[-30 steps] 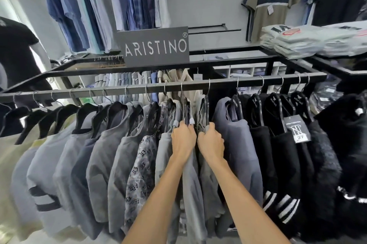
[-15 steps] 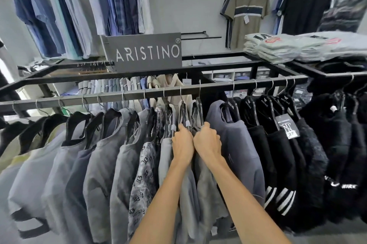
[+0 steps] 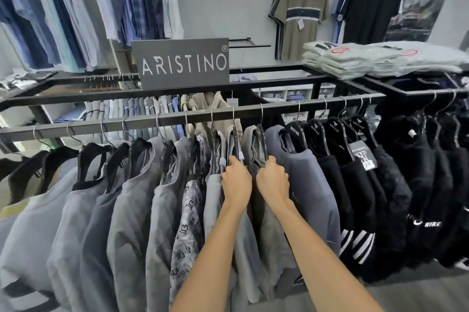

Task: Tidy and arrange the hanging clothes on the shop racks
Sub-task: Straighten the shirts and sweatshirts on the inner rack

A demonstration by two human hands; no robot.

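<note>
Rail (image 3: 142, 122), grey tops (image 3: 132, 197): your left hand (image 3: 236, 182) is gripping one black hanger (image 3: 235, 143) with its top; your right hand (image 3: 272, 181) is gripping the neighbouring hanger (image 3: 262, 139), hands just apart.

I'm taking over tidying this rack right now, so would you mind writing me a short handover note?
Left hand: grips the light grey top near its hanger, mid-rail.
Right hand: grips the taupe top next to it the same way.
Things: grey tops hang on the left of the rail, black tops on the right.
Done: the grey tops look fairly evenly spaced.
Left: set these two apart, then probably the closer-packed black tops.
</note>
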